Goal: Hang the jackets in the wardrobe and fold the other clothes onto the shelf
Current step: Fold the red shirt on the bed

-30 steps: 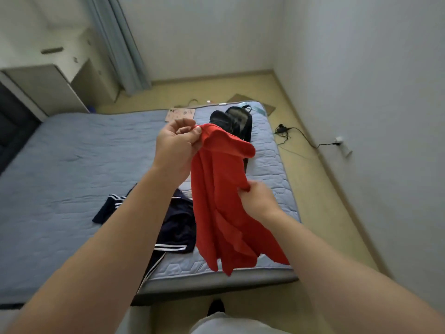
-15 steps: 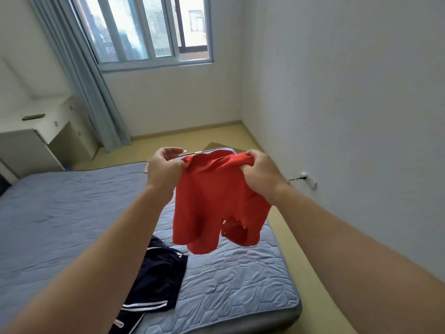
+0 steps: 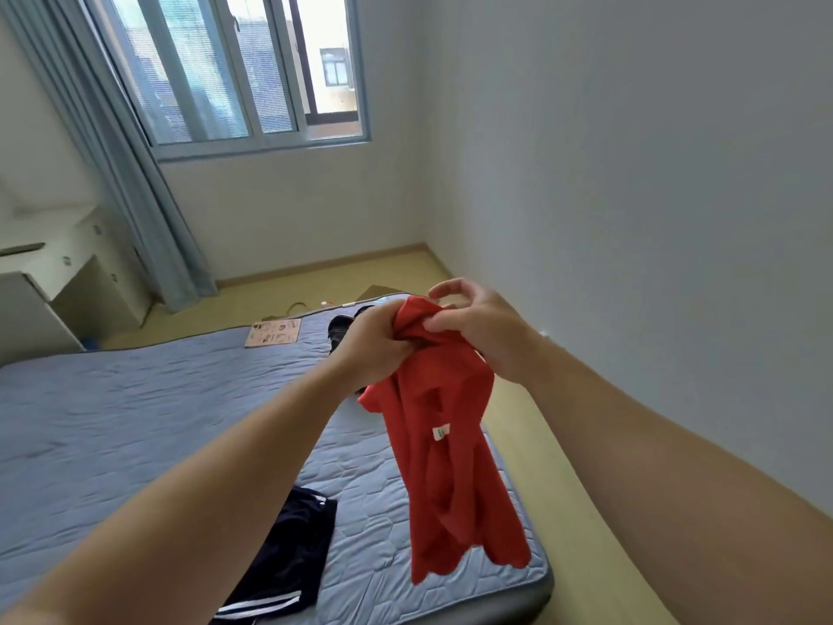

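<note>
Both hands now meet, no longer spread: left hand (image 3: 376,342) holds the red shirt (image 3: 446,480) bunched in its grip, right hand (image 3: 484,329) pinches it alongside. Shirt hangs above the bed (image 3: 135,421) corner (tag (image 3: 440,433) out); fold likely underway.

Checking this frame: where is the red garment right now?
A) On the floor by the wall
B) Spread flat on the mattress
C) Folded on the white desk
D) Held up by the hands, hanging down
D: the red garment is bunched at its top between the left hand and the right hand, and the rest of it hangs down over the mattress.
</note>
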Tool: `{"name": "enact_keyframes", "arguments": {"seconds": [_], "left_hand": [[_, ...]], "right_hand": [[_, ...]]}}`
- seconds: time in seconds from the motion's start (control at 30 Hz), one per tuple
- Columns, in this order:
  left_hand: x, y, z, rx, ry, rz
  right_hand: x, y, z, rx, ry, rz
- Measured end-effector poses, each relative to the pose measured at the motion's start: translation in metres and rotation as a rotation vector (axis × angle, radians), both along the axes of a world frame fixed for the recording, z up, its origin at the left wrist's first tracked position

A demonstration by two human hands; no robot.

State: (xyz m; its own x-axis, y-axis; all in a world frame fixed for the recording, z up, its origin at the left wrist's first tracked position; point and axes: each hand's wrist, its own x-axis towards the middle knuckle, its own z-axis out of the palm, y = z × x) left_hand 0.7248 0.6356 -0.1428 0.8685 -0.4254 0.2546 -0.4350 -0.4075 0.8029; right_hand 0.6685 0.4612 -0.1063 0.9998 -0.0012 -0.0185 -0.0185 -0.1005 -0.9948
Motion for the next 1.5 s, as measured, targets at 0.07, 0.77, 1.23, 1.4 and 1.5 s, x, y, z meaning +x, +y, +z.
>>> {"name": "enact_keyframes", "arguments": {"seconds": [0.07,0.77,1.23,1.4,1.5], "left_hand": [[0.001,-0.003,0.004,-0.032,-0.016,0.064],[-0.009,0.057,0.036,0.128,-0.363,0.517],[0.003,0.096,0.032,0.225,-0.306,0.484],[0.001,0.109,0.024,0.416,-0.382,0.537],[0.004,0.121,0.024,0.515,-0.389,0.57]], "right_hand": [[-0.01,-0.011,-0.014,0.1,0.07,0.072],[-0.003,-0.002,-0.013,-0.51,-0.196,-0.479],[-0.003,-0.022,-0.034,-0.796,0.07,-0.304],[-0.009,-0.023,-0.043,-0.58,0.136,-0.329],[-0.016,-0.027,-0.049,-0.465,0.064,-0.137]]}}
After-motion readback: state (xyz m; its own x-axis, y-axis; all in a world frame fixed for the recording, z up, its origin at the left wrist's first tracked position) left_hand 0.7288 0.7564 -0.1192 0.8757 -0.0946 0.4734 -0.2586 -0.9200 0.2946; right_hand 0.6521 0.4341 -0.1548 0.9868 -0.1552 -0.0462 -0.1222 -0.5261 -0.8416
